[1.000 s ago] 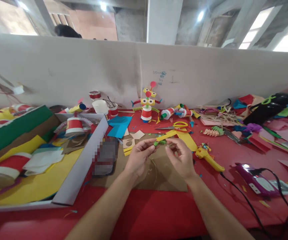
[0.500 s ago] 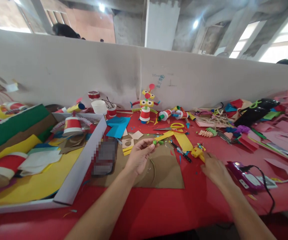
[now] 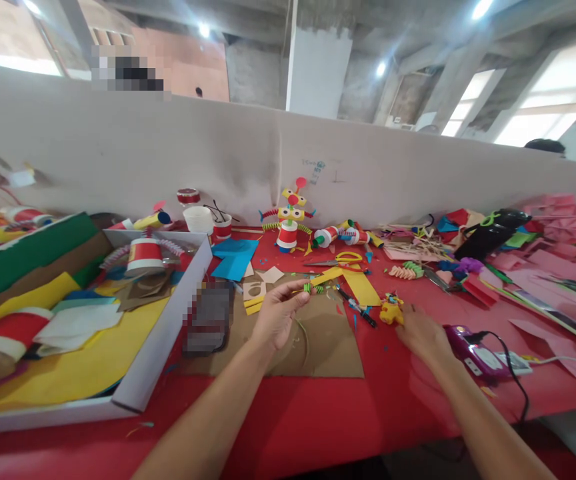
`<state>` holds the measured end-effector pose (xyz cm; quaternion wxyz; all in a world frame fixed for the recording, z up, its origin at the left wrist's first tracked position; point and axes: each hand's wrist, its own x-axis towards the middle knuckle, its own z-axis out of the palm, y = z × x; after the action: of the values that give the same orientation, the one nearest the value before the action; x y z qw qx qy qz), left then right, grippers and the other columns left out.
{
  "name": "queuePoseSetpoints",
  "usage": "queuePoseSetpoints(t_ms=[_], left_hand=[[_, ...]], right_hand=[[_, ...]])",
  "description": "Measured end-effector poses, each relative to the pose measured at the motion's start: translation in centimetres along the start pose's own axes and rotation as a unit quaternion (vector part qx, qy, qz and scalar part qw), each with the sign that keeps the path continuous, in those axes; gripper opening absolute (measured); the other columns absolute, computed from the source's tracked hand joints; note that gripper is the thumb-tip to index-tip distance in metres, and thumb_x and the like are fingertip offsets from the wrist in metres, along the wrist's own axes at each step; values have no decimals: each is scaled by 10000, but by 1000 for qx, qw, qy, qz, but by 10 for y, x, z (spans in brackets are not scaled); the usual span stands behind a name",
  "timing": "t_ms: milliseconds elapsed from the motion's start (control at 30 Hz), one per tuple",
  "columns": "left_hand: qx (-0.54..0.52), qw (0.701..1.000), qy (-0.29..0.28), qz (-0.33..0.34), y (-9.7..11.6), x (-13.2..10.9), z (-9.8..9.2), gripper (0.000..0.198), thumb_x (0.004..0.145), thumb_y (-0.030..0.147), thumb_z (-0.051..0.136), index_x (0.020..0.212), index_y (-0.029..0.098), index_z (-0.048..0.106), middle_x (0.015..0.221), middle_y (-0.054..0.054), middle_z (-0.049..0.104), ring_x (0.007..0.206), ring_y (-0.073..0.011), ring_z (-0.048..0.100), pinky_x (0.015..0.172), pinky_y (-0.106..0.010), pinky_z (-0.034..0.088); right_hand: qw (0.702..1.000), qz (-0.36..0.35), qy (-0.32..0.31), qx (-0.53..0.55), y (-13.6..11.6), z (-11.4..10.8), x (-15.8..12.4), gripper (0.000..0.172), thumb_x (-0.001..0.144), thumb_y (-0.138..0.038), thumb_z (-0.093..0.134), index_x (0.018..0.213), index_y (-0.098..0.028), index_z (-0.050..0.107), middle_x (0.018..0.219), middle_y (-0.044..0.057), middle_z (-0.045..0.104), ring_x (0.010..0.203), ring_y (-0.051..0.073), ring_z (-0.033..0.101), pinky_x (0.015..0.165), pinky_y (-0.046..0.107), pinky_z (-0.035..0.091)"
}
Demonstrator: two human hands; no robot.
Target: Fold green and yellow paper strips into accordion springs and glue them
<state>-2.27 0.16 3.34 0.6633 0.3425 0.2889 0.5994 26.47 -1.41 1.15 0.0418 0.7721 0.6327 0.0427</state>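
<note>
My left hand (image 3: 277,319) is raised over a brown cardboard sheet (image 3: 328,343) and pinches a small green and black paper spring (image 3: 313,288) between thumb and fingers. My right hand (image 3: 422,333) lies on the red table to the right, its fingers closed round the handle of a yellow glue gun (image 3: 391,311). A black cord trails from there to the right. A paper robot figure (image 3: 288,223) of red cup and yellow strips stands at the back, by the white partition.
A white tray (image 3: 161,360) with coloured paper and a red cup figure fills the left. Yellow-handled scissors (image 3: 343,259), a pen (image 3: 355,307), a purple device (image 3: 473,347) with cable, blue paper (image 3: 235,257) and pink paper scraps (image 3: 553,260) lie around. A blurred dark object (image 3: 209,317) rests beside the tray.
My right hand let go of the paper spring and moved right and down to the yellow glue gun, closing on it. The left hand kept the spring. The view swung slightly right.
</note>
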Motion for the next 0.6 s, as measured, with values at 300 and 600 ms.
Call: queuePoseSetpoints(t_ms=[300, 600], left_hand=[[51, 997, 28, 46, 0, -4, 7, 255, 577, 164, 739, 824, 162, 677, 761, -37, 694, 741, -140, 631, 708, -246, 458], [89, 994, 31, 62, 0, -7, 9, 250, 567, 148, 745, 808, 184, 690, 717, -5, 673, 651, -87, 592, 620, -192, 449]], right_hand=[[882, -58, 73, 461, -21, -41, -61, 358, 857, -455, 387, 986, -161, 546, 764, 74, 622, 685, 207, 598, 595, 295, 447], [772, -147, -9, 619, -73, -54, -98, 330, 870, -465, 382, 848, -169, 526, 621, 6, 489, 560, 120, 452, 527, 237, 385]])
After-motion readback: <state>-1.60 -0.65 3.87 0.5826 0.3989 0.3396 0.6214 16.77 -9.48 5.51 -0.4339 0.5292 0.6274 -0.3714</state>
